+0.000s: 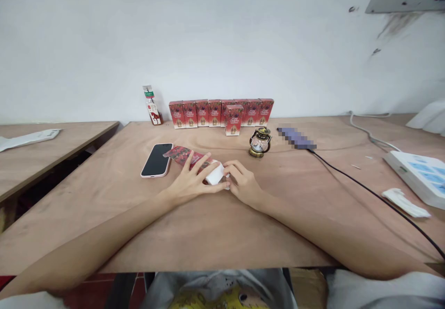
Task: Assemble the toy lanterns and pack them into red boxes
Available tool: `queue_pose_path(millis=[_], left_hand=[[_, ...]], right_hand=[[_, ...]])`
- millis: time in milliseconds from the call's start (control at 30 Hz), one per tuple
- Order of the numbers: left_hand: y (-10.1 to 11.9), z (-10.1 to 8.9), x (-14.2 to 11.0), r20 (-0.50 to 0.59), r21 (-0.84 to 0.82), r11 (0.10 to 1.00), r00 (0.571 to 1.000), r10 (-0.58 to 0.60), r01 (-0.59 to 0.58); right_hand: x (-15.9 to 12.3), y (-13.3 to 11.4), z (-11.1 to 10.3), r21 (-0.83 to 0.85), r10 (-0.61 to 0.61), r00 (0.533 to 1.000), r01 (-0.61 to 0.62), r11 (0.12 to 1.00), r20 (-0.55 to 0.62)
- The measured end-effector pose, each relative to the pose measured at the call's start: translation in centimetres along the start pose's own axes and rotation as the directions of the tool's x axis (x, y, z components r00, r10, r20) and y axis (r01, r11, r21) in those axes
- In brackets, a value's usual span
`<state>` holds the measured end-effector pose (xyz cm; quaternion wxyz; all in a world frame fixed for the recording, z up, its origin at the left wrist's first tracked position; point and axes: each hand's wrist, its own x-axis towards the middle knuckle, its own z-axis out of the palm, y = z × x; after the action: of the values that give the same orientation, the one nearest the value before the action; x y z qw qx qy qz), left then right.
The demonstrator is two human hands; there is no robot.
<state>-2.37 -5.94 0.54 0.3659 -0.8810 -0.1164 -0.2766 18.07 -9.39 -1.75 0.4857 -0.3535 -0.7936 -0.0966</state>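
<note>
A red printed cardboard box (184, 154) with a white end lies slantwise on the table in front of me. My left hand (190, 179) grips it from above, fingers spread across its upper side and thumb along the near edge. At the white end, my right hand (242, 182) has its fingers bent and pinched on the box's end flap; the fingertips partly hide the flap. Beyond the right hand stands a small bronze-coloured lantern (260, 143) with a clear middle, touched by neither hand. A phone with a pale pink case (156, 160) lies just left of the box.
Several matching red boxes (202, 113) stand in a row by the wall, with one box (234, 121) in front. A small bottle (153, 110) stands left of them. At right are a blurred-out device (296, 138), its black cable (361, 183), crumpled white paper (406, 203) and a white power strip (419, 177).
</note>
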Motion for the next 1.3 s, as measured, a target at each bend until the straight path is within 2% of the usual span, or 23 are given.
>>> queue_pose_path(millis=[133,333,500,767,933,1067,1167,1300], left_hand=[[0.1,-0.1,0.1,0.032,-0.021,0.999,0.999,-0.03,0.03],[-0.1,0.3,-0.2,-0.026,-0.1,0.995,1.0,-0.006,0.003],[-0.4,0.6,-0.1,-0.025,-0.178,0.984,0.999,-0.022,0.017],[-0.3,-0.2,0.2,-0.094,-0.156,0.984,0.993,0.073,-0.087],[-0.2,-0.4,0.1,-0.098,-0.109,0.991,0.993,0.068,-0.079],[-0.4,-0.5,-0.1,-0.032,-0.12,0.992,0.999,-0.033,0.029],[-0.7,-0.5,-0.2,0.005,-0.1,0.992,0.997,-0.079,0.079],[-1.0,-0.5,-0.3,0.031,-0.102,0.992,0.997,-0.073,0.076]], right_hand=[[0.2,0.0,0.0,-0.022,-0.016,1.0,0.015,1.0,-0.021],[0.3,-0.1,-0.1,0.045,0.012,0.999,-0.01,0.999,-0.051],[0.3,-0.2,-0.1,0.091,0.056,0.997,-0.051,0.995,-0.049],[0.6,0.7,-0.1,0.108,0.138,0.989,-0.132,0.985,-0.052],[0.3,1.1,0.1,0.055,0.045,0.999,-0.044,0.997,-0.014],[0.1,1.3,0.2,0.041,-0.054,0.997,0.051,0.998,0.063],[0.2,1.3,0.1,-0.001,-0.106,0.993,0.106,0.994,0.054],[0.4,0.8,-0.1,-0.04,-0.204,0.979,0.205,0.978,0.027]])
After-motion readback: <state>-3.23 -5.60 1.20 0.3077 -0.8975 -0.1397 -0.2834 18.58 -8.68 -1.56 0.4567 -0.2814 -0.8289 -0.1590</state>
